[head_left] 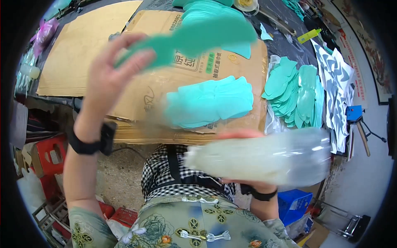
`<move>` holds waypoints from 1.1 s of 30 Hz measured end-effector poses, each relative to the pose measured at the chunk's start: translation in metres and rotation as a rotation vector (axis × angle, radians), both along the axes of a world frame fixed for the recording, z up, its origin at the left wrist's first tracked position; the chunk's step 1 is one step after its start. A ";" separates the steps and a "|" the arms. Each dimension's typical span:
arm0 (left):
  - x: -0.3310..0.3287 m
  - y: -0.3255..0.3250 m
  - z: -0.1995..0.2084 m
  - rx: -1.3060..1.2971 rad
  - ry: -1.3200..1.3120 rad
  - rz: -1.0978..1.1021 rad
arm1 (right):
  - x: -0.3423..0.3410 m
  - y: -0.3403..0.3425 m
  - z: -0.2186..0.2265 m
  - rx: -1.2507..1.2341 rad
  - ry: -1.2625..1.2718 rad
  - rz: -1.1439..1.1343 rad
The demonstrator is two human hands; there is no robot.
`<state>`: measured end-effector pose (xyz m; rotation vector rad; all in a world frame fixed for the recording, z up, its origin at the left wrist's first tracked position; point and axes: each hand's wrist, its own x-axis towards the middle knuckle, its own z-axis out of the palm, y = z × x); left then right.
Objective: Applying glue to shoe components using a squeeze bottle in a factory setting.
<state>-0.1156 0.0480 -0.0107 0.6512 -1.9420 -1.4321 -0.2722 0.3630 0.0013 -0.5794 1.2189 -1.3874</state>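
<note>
My left hand (pixel 120 68) is raised over the cardboard (pixel 144 74), thumb and fingers closed on one end of a green insole-shaped sheet (pixel 198 39); both are smeared by motion. My right hand (pixel 240 133) is wrapped round a clear plastic bottle (pixel 264 157) with whitish, cloudy insides. The bottle lies tilted sideways near the table's front edge, its narrow end toward the left, and hides most of that hand. Just beyond it, a fanned stack of turquoise insole-shaped pieces (pixel 215 101) rests on the cardboard. More green pieces (pixel 202 12) are piled at the far side, partly behind the held sheet.
Overlapping piles of green pieces (pixel 285 89) stand on the right, beside white sheets with grey patterns (pixel 331 91). A yellow bottle (pixel 309 36) and a tape roll (pixel 247 4) lie farther back. Below are a red plastic stool (pixel 51 155) and a blue crate (pixel 293 204).
</note>
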 end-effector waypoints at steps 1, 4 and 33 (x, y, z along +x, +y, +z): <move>0.003 0.018 -0.011 -0.218 -0.023 -0.024 | -0.004 0.013 0.000 -0.183 0.284 -0.162; -0.013 0.064 -0.048 -0.421 -0.072 -0.013 | -0.016 0.035 0.005 -0.345 0.407 -0.593; 0.012 0.097 -0.091 -0.623 -0.325 0.007 | 0.000 -0.059 -0.063 -0.346 1.242 -0.474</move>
